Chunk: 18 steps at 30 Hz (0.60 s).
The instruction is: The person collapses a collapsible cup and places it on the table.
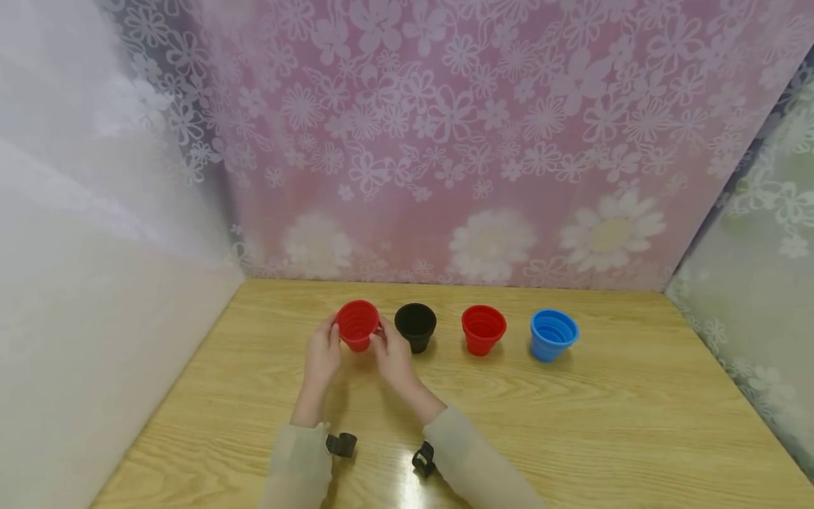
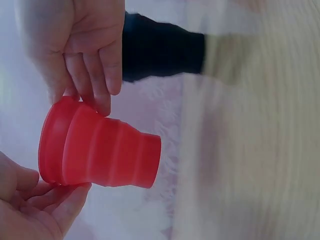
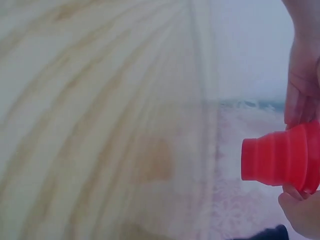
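Fingers [image 2: 112, 67] of both hands curl lightly against one red cup [image 1: 357, 324], gripping it near its rim from opposite sides, the left hand [image 1: 323, 353] on the side farther from the black cup [image 1: 416, 328] and the right hand [image 1: 396, 357] on the side nearer to it. That held cup is just left of the black cup, mouth up, its stepped wall narrowing toward the base, which hangs clear of the tabletop [image 1: 604, 424] in the wrist views. The right hand's knuckles lie close beside the black cup; whether they touch it, I cannot tell. A second red cup [image 1: 483, 329] stands upright to the right of the black cup, apart from it, and a blue cup [image 1: 554, 335] stands farther out on the same side. Nearer the person than the black cup, pale sleeves [image 1: 299, 459] cover the forearms, with a dark device [image 1: 342, 445] at each wrist. Behind the black cup rises a pink flowered backdrop [image 1: 407, 141]; well to its left is a whitish panel [image 1: 95, 283].
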Tool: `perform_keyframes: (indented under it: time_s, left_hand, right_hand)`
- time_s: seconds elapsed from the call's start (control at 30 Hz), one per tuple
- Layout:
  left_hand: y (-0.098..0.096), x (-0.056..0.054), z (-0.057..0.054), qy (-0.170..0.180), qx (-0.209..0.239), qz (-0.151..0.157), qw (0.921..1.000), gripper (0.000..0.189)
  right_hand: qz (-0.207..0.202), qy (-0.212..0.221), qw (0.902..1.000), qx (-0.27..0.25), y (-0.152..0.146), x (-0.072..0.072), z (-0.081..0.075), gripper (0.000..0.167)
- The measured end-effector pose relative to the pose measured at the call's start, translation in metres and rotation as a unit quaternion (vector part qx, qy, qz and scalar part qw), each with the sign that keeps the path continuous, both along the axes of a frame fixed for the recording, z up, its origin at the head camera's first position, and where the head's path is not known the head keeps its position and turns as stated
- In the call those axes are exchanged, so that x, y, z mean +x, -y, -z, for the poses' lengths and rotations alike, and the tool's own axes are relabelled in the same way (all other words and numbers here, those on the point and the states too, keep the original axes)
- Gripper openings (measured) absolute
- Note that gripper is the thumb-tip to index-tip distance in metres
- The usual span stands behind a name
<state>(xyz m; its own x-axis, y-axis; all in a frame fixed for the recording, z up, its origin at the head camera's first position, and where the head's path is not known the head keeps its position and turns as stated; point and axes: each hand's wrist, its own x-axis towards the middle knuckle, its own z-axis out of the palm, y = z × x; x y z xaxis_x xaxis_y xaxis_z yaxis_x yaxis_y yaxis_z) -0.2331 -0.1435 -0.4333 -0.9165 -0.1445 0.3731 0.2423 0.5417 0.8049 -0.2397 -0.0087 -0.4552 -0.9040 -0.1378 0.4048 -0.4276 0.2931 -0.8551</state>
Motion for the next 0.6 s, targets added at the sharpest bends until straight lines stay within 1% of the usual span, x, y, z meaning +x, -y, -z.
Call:
perform_keyframes:
  time_s: [0.17, 0.27, 0.4, 0.5, 0.6]
  left_hand:
    - [-0.015, 0.007, -0.012, -0.007, 0.001, 0.011, 0.9999, 0.029]
    - [-0.025, 0.01, -0.017, -0.027, 0.003, 0.022, 0.9994, 0.03]
    - [-0.037, 0.014, -0.02, -0.055, 0.0, 0.045, 0.9975, 0.029]
    - [-0.045, 0.016, -0.021, -0.068, -0.004, 0.057, 0.9961, 0.029]
    - [-0.053, 0.016, -0.022, -0.086, -0.009, 0.065, 0.9941, 0.028]
  right_hand:
    - [-0.002, -0.011, 0.9995, -0.029, -0.021, 0.009, -0.012, 0.04]
    - [-0.008, -0.018, 0.9986, -0.05, -0.034, 0.013, -0.017, 0.04]
    - [-0.006, -0.001, 0.9976, -0.069, -0.051, 0.019, -0.024, 0.042]
    - [-0.006, 0.013, 0.9966, -0.081, -0.062, 0.022, -0.028, 0.043]
    - [-0.009, 0.008, 0.995, -0.099, -0.072, 0.023, -0.031, 0.043]
